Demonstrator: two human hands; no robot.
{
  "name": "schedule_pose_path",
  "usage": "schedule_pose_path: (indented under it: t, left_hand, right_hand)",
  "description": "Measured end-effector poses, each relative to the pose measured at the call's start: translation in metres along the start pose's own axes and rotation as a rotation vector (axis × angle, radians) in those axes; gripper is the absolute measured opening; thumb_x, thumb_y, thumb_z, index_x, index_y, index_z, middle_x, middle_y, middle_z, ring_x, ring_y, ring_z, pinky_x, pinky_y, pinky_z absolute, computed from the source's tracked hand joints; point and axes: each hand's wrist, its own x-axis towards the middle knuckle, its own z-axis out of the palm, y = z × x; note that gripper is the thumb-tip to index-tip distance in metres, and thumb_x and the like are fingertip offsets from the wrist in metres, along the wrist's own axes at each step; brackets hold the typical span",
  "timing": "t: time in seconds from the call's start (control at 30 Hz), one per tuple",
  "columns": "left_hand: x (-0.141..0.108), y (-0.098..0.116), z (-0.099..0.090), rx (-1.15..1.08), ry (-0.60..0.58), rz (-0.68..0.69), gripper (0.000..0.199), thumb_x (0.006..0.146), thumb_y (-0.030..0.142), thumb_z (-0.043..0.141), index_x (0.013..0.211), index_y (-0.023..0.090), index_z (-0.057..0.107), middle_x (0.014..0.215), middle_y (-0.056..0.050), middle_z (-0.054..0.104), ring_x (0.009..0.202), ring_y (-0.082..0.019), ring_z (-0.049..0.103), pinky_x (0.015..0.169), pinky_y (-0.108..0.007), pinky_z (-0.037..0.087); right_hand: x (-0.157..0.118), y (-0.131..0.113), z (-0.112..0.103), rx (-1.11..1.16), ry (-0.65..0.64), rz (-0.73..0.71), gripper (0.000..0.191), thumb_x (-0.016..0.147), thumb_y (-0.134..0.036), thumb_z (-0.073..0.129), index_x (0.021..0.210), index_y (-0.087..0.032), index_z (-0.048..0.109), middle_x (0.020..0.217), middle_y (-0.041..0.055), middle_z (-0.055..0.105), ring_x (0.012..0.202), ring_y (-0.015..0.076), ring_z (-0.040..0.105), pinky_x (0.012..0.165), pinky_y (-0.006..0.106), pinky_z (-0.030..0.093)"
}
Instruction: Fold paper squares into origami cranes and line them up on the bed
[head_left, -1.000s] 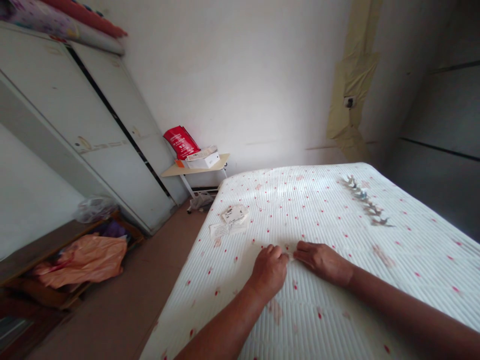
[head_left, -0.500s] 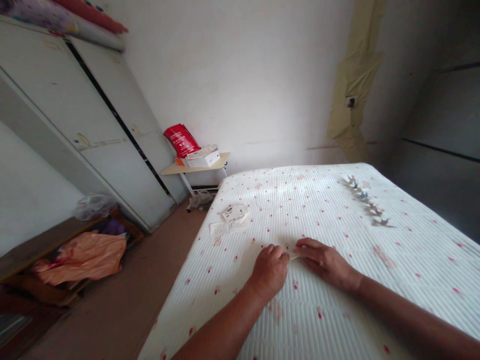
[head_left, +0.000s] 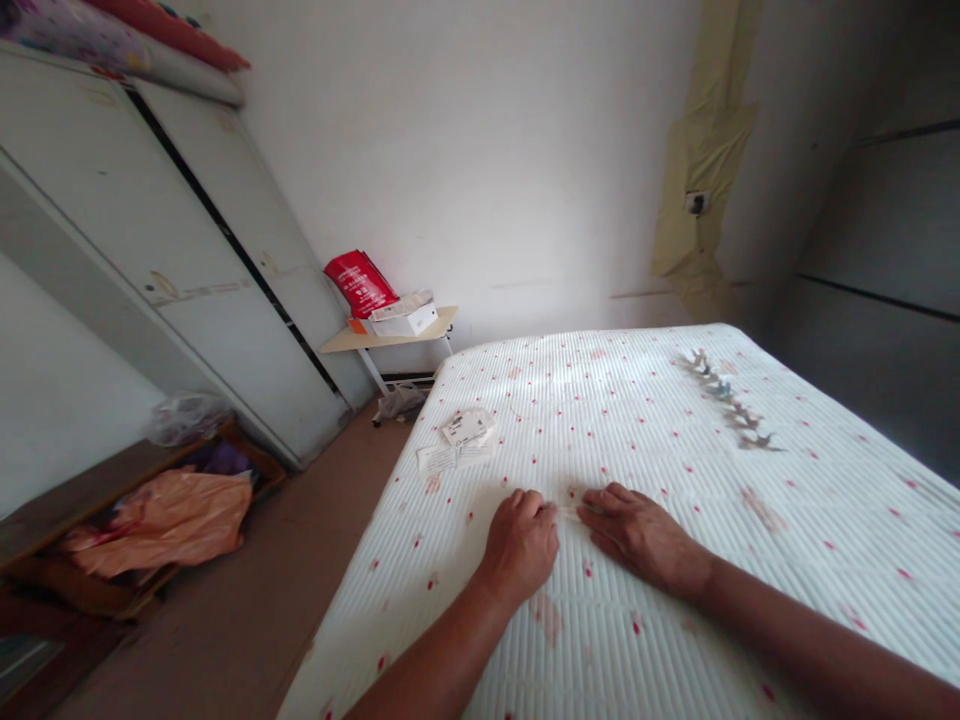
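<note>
A small folded piece of paper [head_left: 567,510] lies low over the quilted bed cover, largely hidden by my fingers. My left hand [head_left: 521,545] is closed, its fingertips curled on the paper's left end. At the other end, my right hand [head_left: 645,530] has its fingers together and bent down on the paper. Beyond my left hand is a small pile of printed paper pieces [head_left: 469,428], with a longer printed strip [head_left: 457,457] in front of it. A row of several folded paper birds [head_left: 724,393] stands on the bed, far right.
The dotted white bed cover [head_left: 615,640] spreads under both hands. Behind its left corner, a small table [head_left: 345,341] carries a red bag [head_left: 360,283] and a white box [head_left: 409,320]. Grey cabinets [head_left: 217,270] and an orange plastic bag [head_left: 172,520] on a low wooden piece are at left.
My left hand has shifted a little left along the paper. My right hand has also moved slightly left and lies flatter, its fingers lower on the paper.
</note>
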Motion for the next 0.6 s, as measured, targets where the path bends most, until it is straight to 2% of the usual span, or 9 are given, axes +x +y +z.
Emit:
schedule_pose_path:
  t: [0.17, 0.27, 0.43, 0.6]
  left_hand:
    - [0.001, -0.013, 0.001, -0.198, 0.092, -0.178, 0.017, 0.075, 0.015, 0.053, 0.083, 0.022, 0.066, 0.085, -0.001, 0.060, 0.087, -0.016, 0.052, 0.082, -0.030, 0.039]
    - [0.010, -0.011, 0.004, -0.242, 0.122, -0.283, 0.012, 0.074, 0.020, 0.056, 0.079, 0.024, 0.066, 0.086, 0.001, 0.062, 0.090, -0.015, 0.052, 0.084, -0.032, 0.036]
    - [0.028, 0.003, 0.009, -0.189, 0.039, -0.378, 0.006, 0.071, 0.031, 0.061, 0.074, 0.027, 0.064, 0.101, 0.002, 0.059, 0.104, -0.019, 0.047, 0.092, -0.037, 0.028]
    - [0.040, 0.007, 0.013, -0.149, -0.038, -0.428, 0.013, 0.068, 0.037, 0.065, 0.071, 0.025, 0.062, 0.109, 0.002, 0.054, 0.109, -0.020, 0.042, 0.096, -0.040, 0.024]
  right_hand:
    - [0.001, -0.001, -0.001, -0.002, 0.018, 0.001, 0.023, 0.087, -0.021, 0.045, 0.101, -0.020, 0.062, 0.106, 0.0073, 0.060, 0.091, 0.0195, 0.051, 0.080, 0.033, 0.044]
    - [0.001, -0.001, 0.000, -0.002, 0.020, -0.005, 0.023, 0.088, -0.022, 0.043, 0.101, -0.020, 0.062, 0.105, 0.0074, 0.060, 0.088, 0.0188, 0.051, 0.078, 0.032, 0.045]
    - [0.001, 0.001, 0.003, -0.010, 0.027, -0.016, 0.025, 0.088, -0.021, 0.043, 0.104, -0.021, 0.062, 0.103, 0.0067, 0.061, 0.088, 0.0189, 0.052, 0.079, 0.033, 0.044]
    - [0.001, 0.001, 0.003, -0.012, 0.044, -0.016, 0.025, 0.088, -0.022, 0.043, 0.105, -0.021, 0.062, 0.101, 0.0071, 0.061, 0.089, 0.0188, 0.052, 0.078, 0.032, 0.045]
